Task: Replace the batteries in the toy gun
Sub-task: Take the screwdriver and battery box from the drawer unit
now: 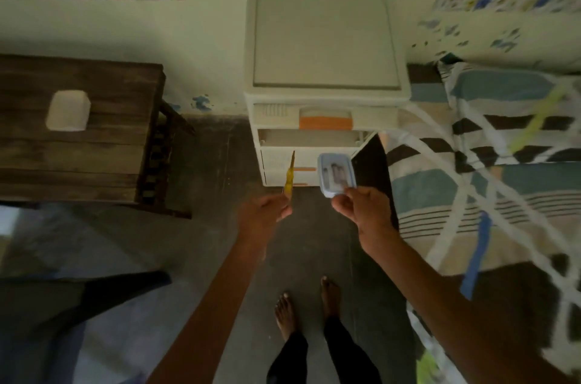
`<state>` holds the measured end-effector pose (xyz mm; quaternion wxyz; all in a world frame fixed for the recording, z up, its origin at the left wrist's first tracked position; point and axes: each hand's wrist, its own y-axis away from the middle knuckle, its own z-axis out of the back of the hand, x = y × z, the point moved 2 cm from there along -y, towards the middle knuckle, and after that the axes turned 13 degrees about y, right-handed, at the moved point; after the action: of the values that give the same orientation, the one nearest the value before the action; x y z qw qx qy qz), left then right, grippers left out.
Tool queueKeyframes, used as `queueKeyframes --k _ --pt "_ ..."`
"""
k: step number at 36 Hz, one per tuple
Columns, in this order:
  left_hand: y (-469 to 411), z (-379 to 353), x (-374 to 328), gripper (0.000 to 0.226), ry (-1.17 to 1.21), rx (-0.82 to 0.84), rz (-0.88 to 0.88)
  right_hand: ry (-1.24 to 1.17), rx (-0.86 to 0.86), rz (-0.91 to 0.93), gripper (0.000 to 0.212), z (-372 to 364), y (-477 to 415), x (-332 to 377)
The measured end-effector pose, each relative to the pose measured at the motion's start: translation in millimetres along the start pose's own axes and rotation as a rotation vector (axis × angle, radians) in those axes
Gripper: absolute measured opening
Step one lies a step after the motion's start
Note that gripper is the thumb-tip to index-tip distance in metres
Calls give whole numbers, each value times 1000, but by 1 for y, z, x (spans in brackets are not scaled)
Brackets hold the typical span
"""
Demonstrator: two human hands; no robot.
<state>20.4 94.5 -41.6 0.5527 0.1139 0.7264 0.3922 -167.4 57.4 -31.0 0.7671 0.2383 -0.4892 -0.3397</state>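
I stand in front of a white plastic drawer unit (pixel 323 132). My left hand (pixel 265 210) grips a yellow-handled screwdriver (pixel 290 177), its shaft pointing up toward the drawers. My right hand (pixel 361 207) pinches the near edge of a small clear container with a blue rim (pixel 334 174); several batteries lie inside it. The second drawer (pixel 311 136) of the unit is pulled out. No toy gun is in view.
A dark wooden table (pixel 78 132) with a white box (pixel 67 111) on it stands to the left. A bed with a striped patterned sheet (pixel 490 179) runs along the right. My bare feet (pixel 308 305) stand on the dark floor between them.
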Motion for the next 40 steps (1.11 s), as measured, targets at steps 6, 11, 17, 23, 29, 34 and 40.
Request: queueKeyframes --k 6,11,17,23,29,34,40 --pt "88 8 -61 7 83 46 3 -93 -41 61 9 51 99 33" --pt "146 -1 -104 10 106 116 -73 -109 -41 115 18 80 154 58" --pt "147 -33 -141 8 73 133 -112 -177 -65 185 14 101 156 101" --pt "111 -63 -169 16 15 53 -143 -211 -52 230 20 100 115 146" --pt "51 -90 -193 16 -143 -105 -229 -207 -17 219 21 87 53 178" --pt "15 -109 -213 15 -190 -220 -271 -142 17 126 16 73 -8 197" --pt "-24 -123 -222 16 -217 -339 -301 -79 12 114 12 58 -52 222"
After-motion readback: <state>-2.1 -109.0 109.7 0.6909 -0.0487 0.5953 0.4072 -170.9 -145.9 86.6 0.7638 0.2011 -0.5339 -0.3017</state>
